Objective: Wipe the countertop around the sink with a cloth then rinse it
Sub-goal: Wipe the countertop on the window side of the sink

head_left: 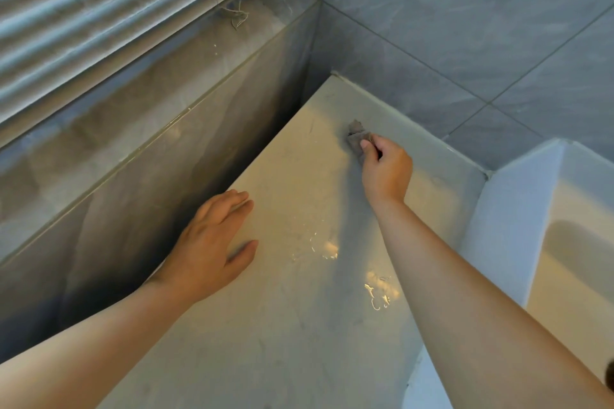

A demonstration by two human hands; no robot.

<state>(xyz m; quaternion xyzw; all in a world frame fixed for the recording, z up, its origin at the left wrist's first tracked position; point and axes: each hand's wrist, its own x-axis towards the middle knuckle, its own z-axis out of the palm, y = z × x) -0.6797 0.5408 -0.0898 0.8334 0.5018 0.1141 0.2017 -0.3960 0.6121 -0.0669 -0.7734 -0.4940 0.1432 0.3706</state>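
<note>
Grey marbled wall tiles [465, 10]; slatted blind [99, 10] upper left; tiled ledge [166, 76] beneath.

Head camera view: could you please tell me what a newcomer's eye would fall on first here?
First, the right hand reaching to the far part of the pale countertop, its fingers pinching a small grey cloth against the surface near the tiled wall. Next, the left hand lying flat and open at the counter's left edge, and shiny wet patches between the two arms.
</note>
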